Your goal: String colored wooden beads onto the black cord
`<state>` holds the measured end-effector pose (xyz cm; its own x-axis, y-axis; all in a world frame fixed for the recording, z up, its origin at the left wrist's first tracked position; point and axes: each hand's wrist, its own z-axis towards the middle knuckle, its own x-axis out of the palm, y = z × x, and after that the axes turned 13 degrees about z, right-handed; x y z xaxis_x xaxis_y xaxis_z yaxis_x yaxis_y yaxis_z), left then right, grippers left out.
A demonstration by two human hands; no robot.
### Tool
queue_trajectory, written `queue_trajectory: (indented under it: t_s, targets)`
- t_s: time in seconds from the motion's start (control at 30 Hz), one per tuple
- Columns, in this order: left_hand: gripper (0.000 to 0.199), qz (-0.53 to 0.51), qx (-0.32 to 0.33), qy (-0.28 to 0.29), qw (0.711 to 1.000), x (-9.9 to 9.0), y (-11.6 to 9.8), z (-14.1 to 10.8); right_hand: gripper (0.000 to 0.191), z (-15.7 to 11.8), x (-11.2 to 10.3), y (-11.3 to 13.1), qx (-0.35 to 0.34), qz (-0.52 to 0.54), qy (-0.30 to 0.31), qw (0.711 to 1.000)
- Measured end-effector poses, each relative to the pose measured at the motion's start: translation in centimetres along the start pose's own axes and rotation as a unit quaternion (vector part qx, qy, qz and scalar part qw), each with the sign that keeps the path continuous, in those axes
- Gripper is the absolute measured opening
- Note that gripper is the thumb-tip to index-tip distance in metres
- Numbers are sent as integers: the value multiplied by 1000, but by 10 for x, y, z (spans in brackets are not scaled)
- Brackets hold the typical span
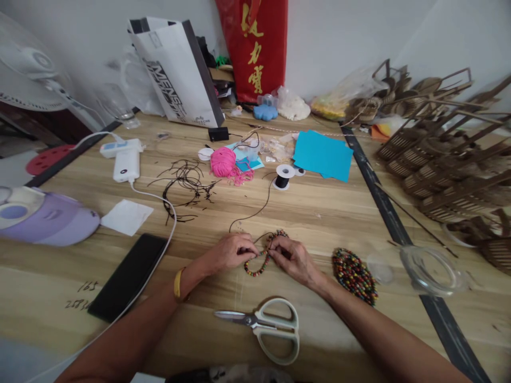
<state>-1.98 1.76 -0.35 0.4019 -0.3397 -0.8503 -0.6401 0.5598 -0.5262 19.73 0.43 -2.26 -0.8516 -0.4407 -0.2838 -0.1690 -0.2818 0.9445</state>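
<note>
Between my two hands is a string of small multicoloured beads (255,273), looped on the wooden table (223,218). My left hand (231,250) pinches the beaded string at its left side, fingers closed. Opposite it, my right hand (294,259) is closed on the same string, with thumb and fingertips together. A thin black cord (255,214) runs from near the hands back to a white spool (282,181) wound with black cord. Scissors (275,324) with pale handles lie just in front of me, blades pointing left. Right of my hands sits a pile of beaded strings (355,275).
A black phone (130,276) with a white cable lies at left, near a power bank (126,164). Black cord scraps (186,183), pink yarn (223,161) and blue sheets (322,155) are farther back. Brown woven baskets (451,165) crowd the right; a clear round lid (433,269) lies nearer.
</note>
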Motion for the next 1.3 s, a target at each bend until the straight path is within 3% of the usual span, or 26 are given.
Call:
queue_trajectory:
  t_s: [0.37,0.93,1.3]
  targets:
    - [14,-5,4,8,1000,-3,0,0,11,-1,-1,0,6,-1,8,1000]
    - [9,-23,-39,-25,999,0,-4,1,11,0,1,0,0,8,2,1000]
    - [9,-115,-63,25,991,-8,3,0,12,0,1,1,10,6,1,1000]
